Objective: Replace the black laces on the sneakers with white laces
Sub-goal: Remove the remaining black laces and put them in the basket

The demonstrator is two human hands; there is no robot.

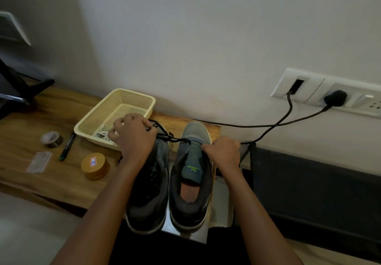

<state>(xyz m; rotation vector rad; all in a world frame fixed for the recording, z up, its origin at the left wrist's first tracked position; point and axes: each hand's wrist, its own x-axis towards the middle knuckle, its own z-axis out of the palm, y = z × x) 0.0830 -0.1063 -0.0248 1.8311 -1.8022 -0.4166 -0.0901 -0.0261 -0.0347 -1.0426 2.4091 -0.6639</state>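
Note:
Two grey sneakers stand side by side on the wooden desk, toes toward the wall: the left sneaker (pixel 151 192) and the right sneaker (pixel 192 190). A black lace (pixel 165 134) runs taut from the right sneaker's front eyelets up to my left hand (pixel 132 136), which is closed on its end above the left shoe. My right hand (pixel 221 151) grips the right sneaker's tongue and upper edge. White laces (pixel 102 135) lie in the cream mesh basket (pixel 134 97), partly hidden by my left hand.
A marker pen (pixel 67 147), a tape roll (pixel 51 139), a clear packet (pixel 39 161) and a round wooden box (pixel 95 165) lie left of the shoes. Black cables (pixel 268 124) run from wall sockets (pixel 329 93) behind the shoes. A dark stand (pixel 18 87) sits far left.

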